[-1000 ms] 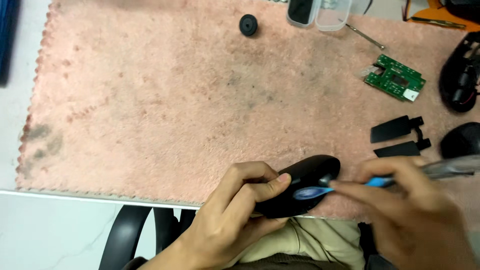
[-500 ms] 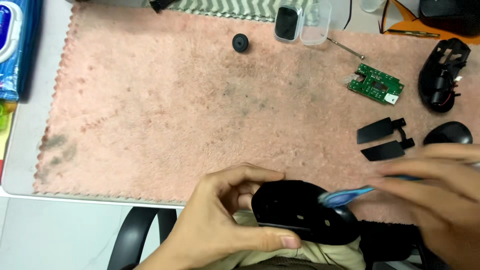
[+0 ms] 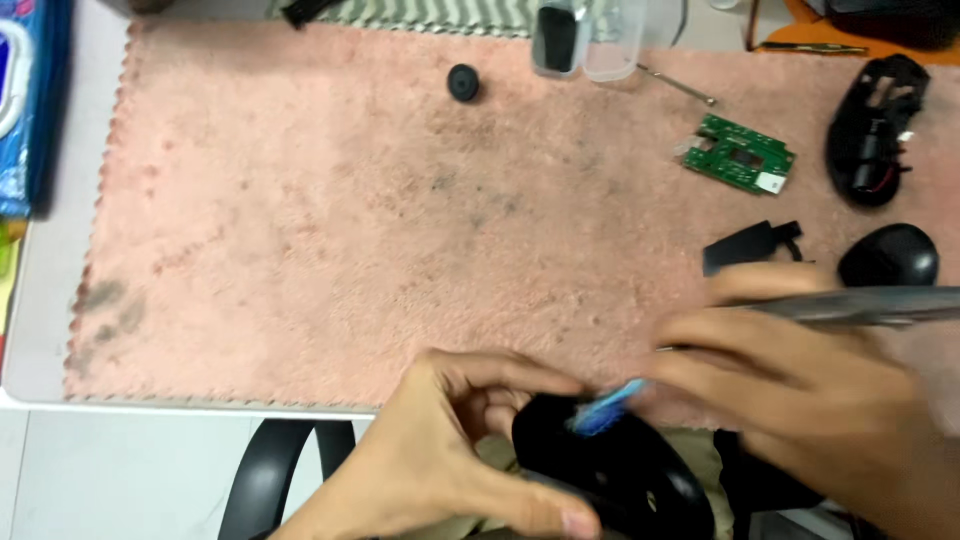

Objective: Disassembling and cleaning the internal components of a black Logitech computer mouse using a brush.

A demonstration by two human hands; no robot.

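My left hand (image 3: 455,455) grips a black computer-mouse shell (image 3: 610,470) below the near edge of the pink mat (image 3: 300,230). My right hand (image 3: 810,395) holds a brush with a grey handle (image 3: 860,305) and a blue bristle head (image 3: 605,410). The blue head rests on the top of the shell. Both hands are blurred by motion.
On the mat lie a green circuit board (image 3: 740,155), a black mouse base (image 3: 875,130), black plastic button pieces (image 3: 750,245), a rounded black cover (image 3: 888,255), a small black wheel (image 3: 462,82), a thin metal tool (image 3: 678,85) and a clear box (image 3: 585,38). A blue packet (image 3: 25,100) lies at left.
The view has shifted, so the mat sits lower and to the right. The shell has turned in my left hand, and the brush head has moved left across it.
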